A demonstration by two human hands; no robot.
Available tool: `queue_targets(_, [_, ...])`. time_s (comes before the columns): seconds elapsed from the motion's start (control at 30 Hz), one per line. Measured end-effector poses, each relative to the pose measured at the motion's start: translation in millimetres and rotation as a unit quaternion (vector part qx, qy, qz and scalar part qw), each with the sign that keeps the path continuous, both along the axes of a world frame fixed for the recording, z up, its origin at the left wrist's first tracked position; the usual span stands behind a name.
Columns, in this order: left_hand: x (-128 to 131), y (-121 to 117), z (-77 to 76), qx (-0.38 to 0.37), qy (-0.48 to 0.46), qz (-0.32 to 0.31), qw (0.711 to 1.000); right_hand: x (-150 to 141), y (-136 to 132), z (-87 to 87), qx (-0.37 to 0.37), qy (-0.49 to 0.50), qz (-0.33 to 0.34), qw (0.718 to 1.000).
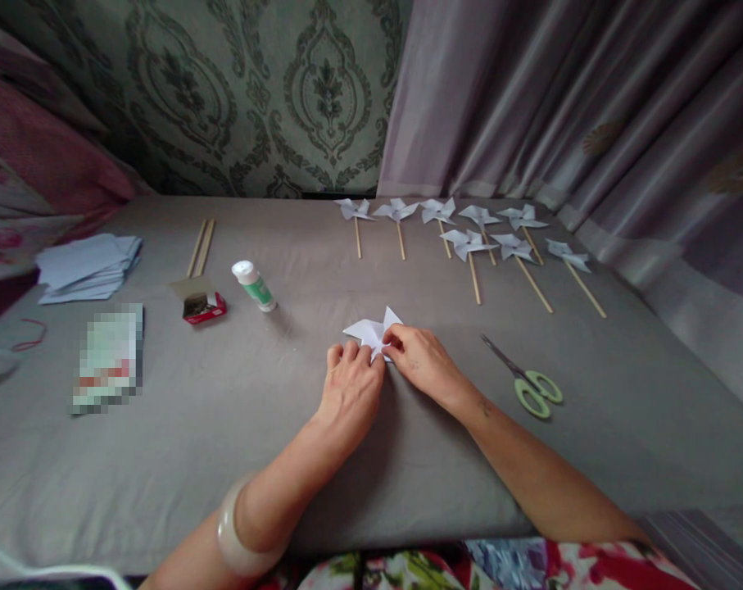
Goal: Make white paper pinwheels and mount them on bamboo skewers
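Grey cloth (174, 459) is spread over the bench, with stick-mounted pinwheels (468, 244) laid toward its far right corner. Near the middle, the left hand (351, 391) is held palm down, fingers curled; the right hand (431, 360) is angled inward. In both narrow grips, a white paper pinwheel (369, 331) is held.

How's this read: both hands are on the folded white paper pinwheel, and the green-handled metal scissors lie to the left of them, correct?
Not quite, the side is wrong. The head view shows the green-handled metal scissors to the right of the left hand and right hand. Both are indeed on the folded white paper pinwheel.
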State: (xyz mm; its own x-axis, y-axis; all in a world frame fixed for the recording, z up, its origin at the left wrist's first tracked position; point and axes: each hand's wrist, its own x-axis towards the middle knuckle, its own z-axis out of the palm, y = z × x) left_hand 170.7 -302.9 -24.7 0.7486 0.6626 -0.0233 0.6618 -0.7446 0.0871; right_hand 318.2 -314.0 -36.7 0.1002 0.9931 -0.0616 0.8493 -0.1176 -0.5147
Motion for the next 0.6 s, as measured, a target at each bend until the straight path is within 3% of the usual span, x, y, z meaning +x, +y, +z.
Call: queue_targets(0.6, [-0.7, 0.2, -0.8, 0.003, -0.004, -0.005, 1.0, -3.1, -0.9, 3.6, -0.004, -0.028, 0.022, 0.999])
